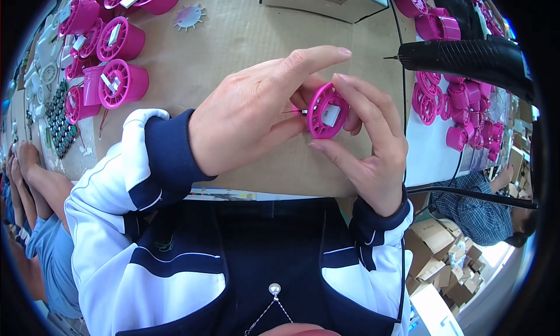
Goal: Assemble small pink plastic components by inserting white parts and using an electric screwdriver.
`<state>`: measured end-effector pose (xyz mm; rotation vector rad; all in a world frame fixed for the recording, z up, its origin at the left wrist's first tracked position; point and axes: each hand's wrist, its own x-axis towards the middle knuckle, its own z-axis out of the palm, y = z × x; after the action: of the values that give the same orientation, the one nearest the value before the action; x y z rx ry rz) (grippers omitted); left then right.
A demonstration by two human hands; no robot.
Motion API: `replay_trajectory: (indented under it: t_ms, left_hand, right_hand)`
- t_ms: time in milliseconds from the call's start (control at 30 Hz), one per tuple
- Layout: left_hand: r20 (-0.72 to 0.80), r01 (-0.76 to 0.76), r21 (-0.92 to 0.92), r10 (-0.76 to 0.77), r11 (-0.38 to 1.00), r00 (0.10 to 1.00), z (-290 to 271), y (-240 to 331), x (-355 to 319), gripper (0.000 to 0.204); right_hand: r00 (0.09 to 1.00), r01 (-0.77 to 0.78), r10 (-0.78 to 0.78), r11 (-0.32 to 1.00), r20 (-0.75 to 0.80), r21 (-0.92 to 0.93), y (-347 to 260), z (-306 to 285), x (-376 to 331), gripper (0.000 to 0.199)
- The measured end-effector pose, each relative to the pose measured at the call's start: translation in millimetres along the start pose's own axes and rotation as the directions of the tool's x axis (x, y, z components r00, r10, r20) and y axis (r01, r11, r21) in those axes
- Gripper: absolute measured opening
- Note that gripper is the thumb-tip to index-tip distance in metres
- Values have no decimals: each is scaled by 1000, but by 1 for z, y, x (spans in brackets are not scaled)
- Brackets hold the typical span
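Observation:
A round pink plastic housing (316, 128) with a spoked face stands tilted on edge between my hands, above the table. A small white rectangular piece (331, 115) sits inside its ring. My right hand (376, 140) grips the ring, thumb at the lower rim and fingertips at the upper rim. From the other side my left hand (251, 105) closes on the housing, with the thumb against its left edge and the index finger stretched out above. Thin wires (294, 111) run from the housing toward the left palm. Some left fingertips are hidden behind the ring.
Several pink housings (131, 84) stand at the left, more pink parts (466, 100) at the right. A black electric screwdriver (455, 55) hangs at the right. A metal box (326, 0) and a toothed disc (190, 17) are at the back. Other people sit at both sides.

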<state>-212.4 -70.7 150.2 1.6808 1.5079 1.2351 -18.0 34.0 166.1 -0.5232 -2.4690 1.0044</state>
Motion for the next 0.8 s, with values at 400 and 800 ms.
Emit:
replay_trajectory:
  t_ms: [400, 800]
  left_hand:
    - [121, -44, 9, 43, 999, 992, -11, 0, -7, 72]
    - [158, 30, 43, -36, 999, 987, -8, -1, -5, 67]
  right_hand:
    - [996, 86, -84, 994, 36, -72, 0, 3, 3, 65]
    - [942, 265, -213, 947, -259, 184, 33, 28, -1, 57]
